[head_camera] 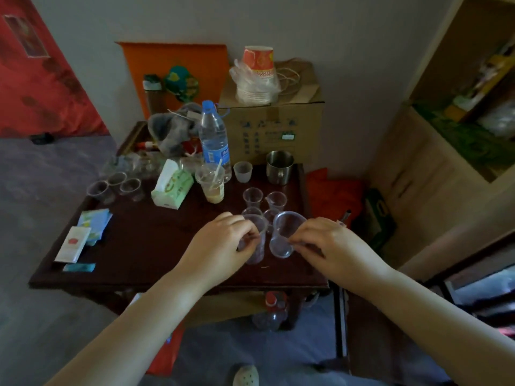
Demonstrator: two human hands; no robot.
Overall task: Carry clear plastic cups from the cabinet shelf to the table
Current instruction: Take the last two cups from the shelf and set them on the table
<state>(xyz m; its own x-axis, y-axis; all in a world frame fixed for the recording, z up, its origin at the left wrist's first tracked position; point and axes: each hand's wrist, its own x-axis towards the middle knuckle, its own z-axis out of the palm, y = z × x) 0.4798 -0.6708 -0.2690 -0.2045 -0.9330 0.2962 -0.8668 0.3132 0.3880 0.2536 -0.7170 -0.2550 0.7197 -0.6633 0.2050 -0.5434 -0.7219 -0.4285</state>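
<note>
Over the dark wooden table (145, 246), each of my hands holds one clear plastic cup. My left hand (220, 243) grips an upright cup (257, 240) whose base is at or just above the tabletop. My right hand (328, 243) pinches the lower side of a second cup (284, 235), tilted with its mouth toward me. Just behind them stand several more clear cups (253, 197) in a cluster on the table. The cabinet (434, 151) with open shelves is at the right.
On the table stand a water bottle (215, 137), a drink cup with a straw (211, 183), a steel mug (279, 167), a tissue pack (172, 185), three cups at the left (117, 188) and packets (83, 235). A cardboard box (274, 126) sits behind.
</note>
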